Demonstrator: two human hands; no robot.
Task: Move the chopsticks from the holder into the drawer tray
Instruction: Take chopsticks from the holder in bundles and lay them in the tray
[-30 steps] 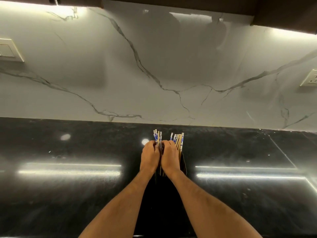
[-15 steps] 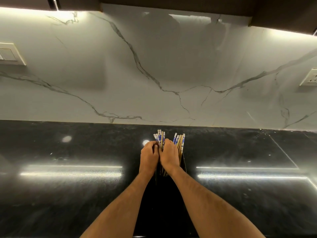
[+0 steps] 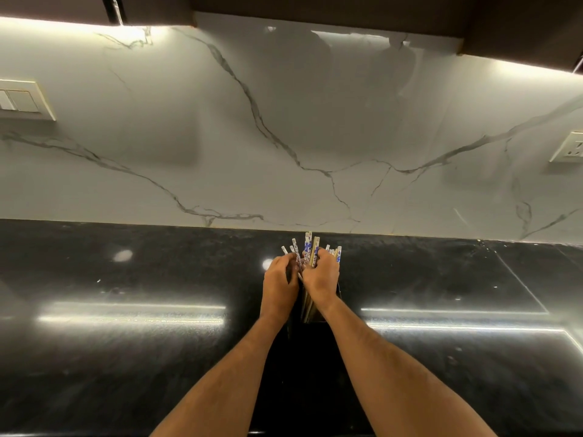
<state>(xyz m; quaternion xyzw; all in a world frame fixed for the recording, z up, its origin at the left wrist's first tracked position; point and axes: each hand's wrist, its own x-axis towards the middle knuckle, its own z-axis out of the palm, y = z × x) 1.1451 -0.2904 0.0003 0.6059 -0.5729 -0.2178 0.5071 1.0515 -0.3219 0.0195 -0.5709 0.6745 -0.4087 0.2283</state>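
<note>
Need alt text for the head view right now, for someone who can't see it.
Both hands, left and right, grip a bundle of blue-patterned chopsticks standing in a dark holder on a glossy black counter, below a veined marble backsplash.

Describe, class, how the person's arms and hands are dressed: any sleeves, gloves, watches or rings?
Both forearms are bare, with no sleeves in view. The left hand and right hand wear no gloves, and no watch, bracelet or ring shows on either.
</note>
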